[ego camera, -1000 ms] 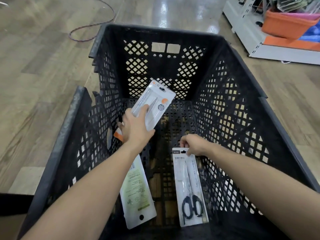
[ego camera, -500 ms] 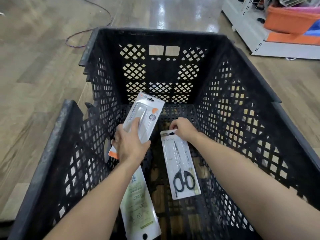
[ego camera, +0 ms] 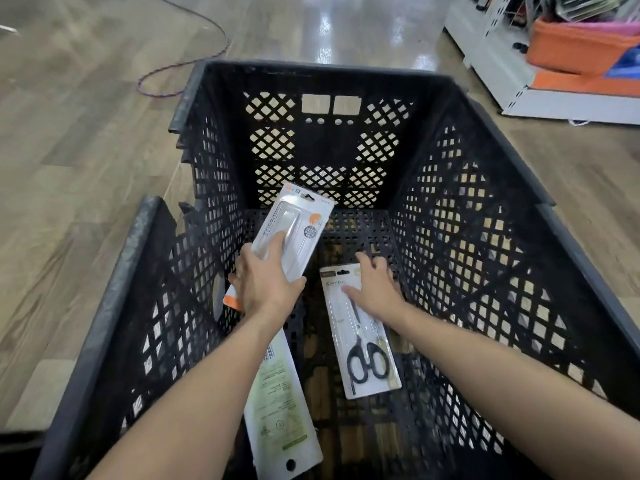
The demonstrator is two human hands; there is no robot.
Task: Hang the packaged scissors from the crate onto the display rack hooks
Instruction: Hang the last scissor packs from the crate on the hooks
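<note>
A black lattice crate (ego camera: pixel 460 98) fills the view. My left hand (ego camera: pixel 266 285) grips a white and orange scissors package (ego camera: pixel 294 226), tilted up toward the crate's far wall. My right hand (ego camera: pixel 377 289) lies with spread fingers over the top of a package of black-handled scissors (ego camera: pixel 363 344) on the crate floor, thumb across its front. A third package (ego camera: pixel 280 410), white and green with its back side up, lies under my left forearm by the crate's left wall.
The crate stands on a wood-look floor (ego camera: pixel 69 168). A white display rack base (ego camera: pixel 498 64) with an orange tub (ego camera: pixel 571 39) is at the upper right. A purple cable (ego camera: pixel 194 64) loops on the floor behind the crate.
Both hands have sunk deeper into the crate. My right hand went from pinching the top of the black-handled scissors package to lying spread over it. The left hand keeps its package.
</note>
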